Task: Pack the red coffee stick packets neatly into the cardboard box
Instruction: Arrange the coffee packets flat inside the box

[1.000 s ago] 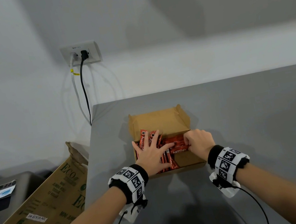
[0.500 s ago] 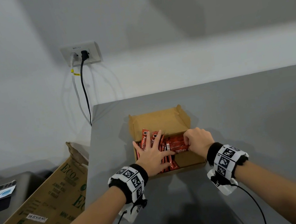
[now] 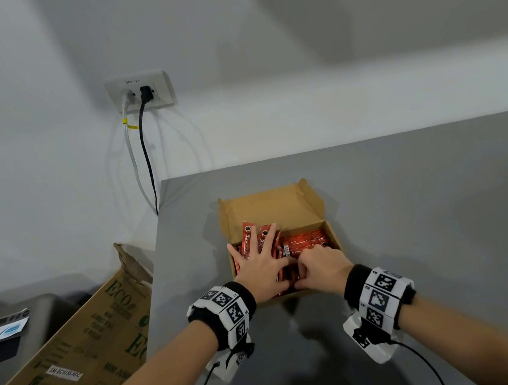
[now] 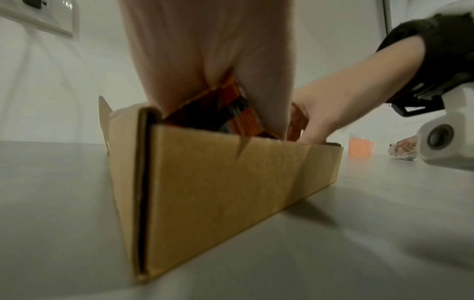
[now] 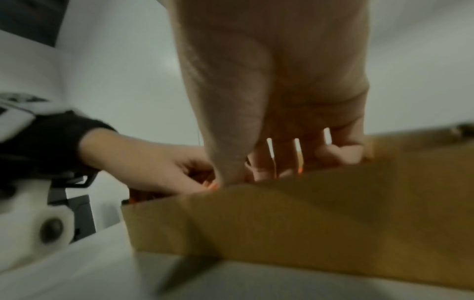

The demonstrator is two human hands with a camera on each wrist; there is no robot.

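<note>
Packets (image 3: 303,241) of red coffee sticks lie inside the box (image 3: 273,206), which sits open on the gray table (image 3: 432,214) with its lid flap folded back at the far side. Those toward the left of the box run lengthwise, away from the person; the ones on the right of the box lie crosswise in a bundle.

Over the left of the box, the left hand (image 3: 260,271) lies flat with fingers spread straight, pressing the lengthwise sticks down. At the near right of the box, the right hand (image 3: 319,265) has its fingers curled down among the crosswise packets; whether it actually pinches any is hidden from the head view and too blurred in the wrist view to tell.

Beyond the box, a wall socket (image 3: 139,92) with two cables sits on the wall, and a bigger carton (image 3: 71,347) leans left of the table.

Likely trouble: the two groups cross at the middle of the box, so pushing them together could buckle or ride one stick over another, leaving a lumpy layer. Pressing hard near the front wall could also tip or slide the light box.
</note>
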